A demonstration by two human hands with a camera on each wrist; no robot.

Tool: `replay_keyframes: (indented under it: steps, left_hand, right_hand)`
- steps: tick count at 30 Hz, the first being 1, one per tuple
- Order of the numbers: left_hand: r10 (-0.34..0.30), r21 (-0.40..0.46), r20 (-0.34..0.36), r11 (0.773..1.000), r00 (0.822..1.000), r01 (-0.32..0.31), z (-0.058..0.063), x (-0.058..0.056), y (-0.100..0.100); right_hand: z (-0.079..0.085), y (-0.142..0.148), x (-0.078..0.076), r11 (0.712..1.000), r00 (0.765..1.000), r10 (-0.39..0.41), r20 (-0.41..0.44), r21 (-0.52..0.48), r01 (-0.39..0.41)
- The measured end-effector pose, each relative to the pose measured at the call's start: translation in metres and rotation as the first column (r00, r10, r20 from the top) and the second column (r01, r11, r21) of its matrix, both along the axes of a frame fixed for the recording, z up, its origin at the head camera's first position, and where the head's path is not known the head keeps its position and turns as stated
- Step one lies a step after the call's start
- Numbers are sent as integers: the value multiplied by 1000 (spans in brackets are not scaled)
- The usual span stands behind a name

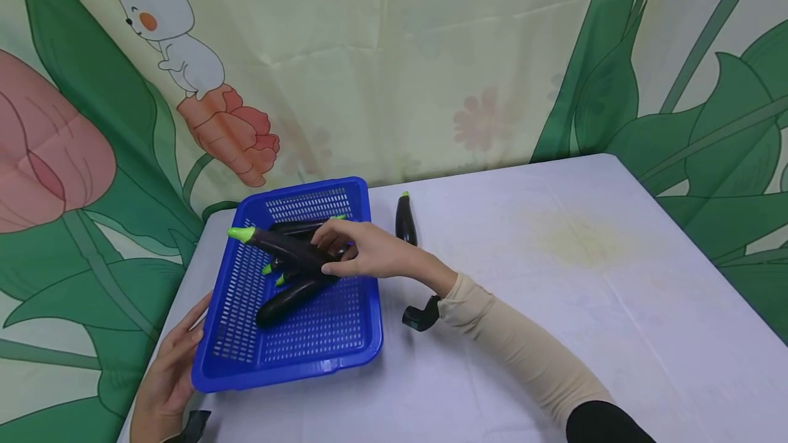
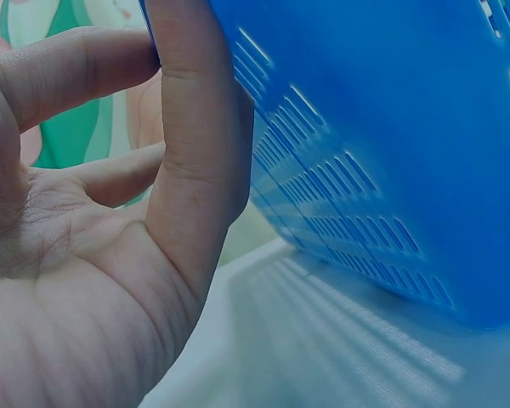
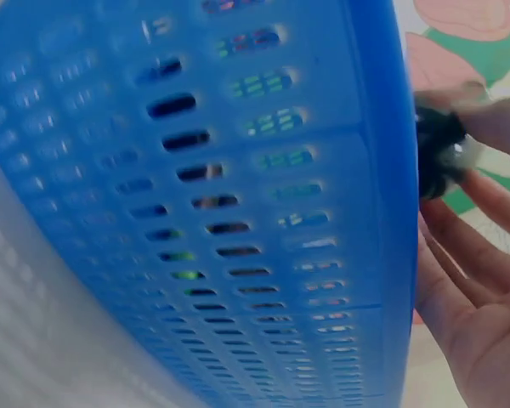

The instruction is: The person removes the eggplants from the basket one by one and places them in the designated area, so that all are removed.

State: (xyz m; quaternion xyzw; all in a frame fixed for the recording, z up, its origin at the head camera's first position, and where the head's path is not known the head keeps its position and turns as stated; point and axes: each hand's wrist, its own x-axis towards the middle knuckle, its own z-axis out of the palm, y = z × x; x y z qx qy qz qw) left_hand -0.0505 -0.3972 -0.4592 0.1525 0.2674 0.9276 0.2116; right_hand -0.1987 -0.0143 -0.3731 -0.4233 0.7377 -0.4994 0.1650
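A blue plastic basket (image 1: pixel 314 354) with slotted walls stands on the table and holds several dark eggplants (image 1: pixel 295 298) with green stem ends. Over them, my right hand (image 1: pixel 360 248) grips one eggplant (image 1: pixel 277 245) by its thick end, its green tip pointing left across the basket's rim. In the right wrist view, the basket wall hides most of that eggplant. My left hand (image 1: pixel 169 368) is at the basket's left side, outside it. The left wrist view shows its fairly straight fingers (image 2: pixel 191 127) against the rim and outer wall.
Another eggplant (image 1: pixel 405 219) lies on the white-covered table (image 1: pixel 523 333), right of the basket and behind my right forearm. A patterned curtain (image 1: pixel 394 74) hangs along the table's back edge. Black straps (image 1: pixel 421 316) are on my wrists.
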Motion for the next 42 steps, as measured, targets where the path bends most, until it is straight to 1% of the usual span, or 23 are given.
replay_keyframes:
  steps: [3,6,8,14,19,23,26,29,31,34,36,38,42]
  left_hand:
    - [-8,12,-3,1000,1000,8,-1,0,0]
    - [-8,11,-2,1000,1000,8,-2,0,-1]
    - [-6,9,1,1000,1000,6,-2,1,-1]
    - [-4,3,-4,1000,1000,4,-2,1,-1]
    - [-7,7,-6,1000,1000,7,-2,2,-1]
    - [4,-2,1,1000,1000,-4,-1,2,0]
    - [6,-4,6,1000,1000,-6,0,2,0]
    - [3,-1,9,1000,1000,-3,1,2,1]
    - [7,-5,12,1000,1000,-7,1,2,1]
    - [18,-16,16,1000,1000,-18,1,2,2]
    - [27,-29,18,999,999,-27,2,2,2]
    - [34,-38,16,999,999,-33,2,1,2]
    - [33,-36,0,999,999,-33,1,0,1]
  right_hand:
    - [-4,2,0,997,995,-26,94,-65,32]
    - [-7,6,1,991,984,-37,177,-119,58]
    - [-9,9,1,986,973,-29,228,-153,65]
    - [-13,22,2,971,940,-24,341,-214,102]
    - [-18,36,1,957,908,-48,415,-241,161]
    - [-21,47,-2,941,884,-68,463,-264,211]
    - [-24,54,-5,922,864,-71,499,-298,247]
    - [-28,61,-8,905,852,-89,516,-315,286]
    - [-31,66,-11,899,848,-110,519,-311,307]
    - [-35,73,-15,894,836,-151,528,-288,343]
    - [-36,78,-19,887,821,-175,543,-275,371]
    - [-37,83,-21,875,802,-190,566,-272,400]
    - [-38,90,-27,851,776,-216,593,-275,447]
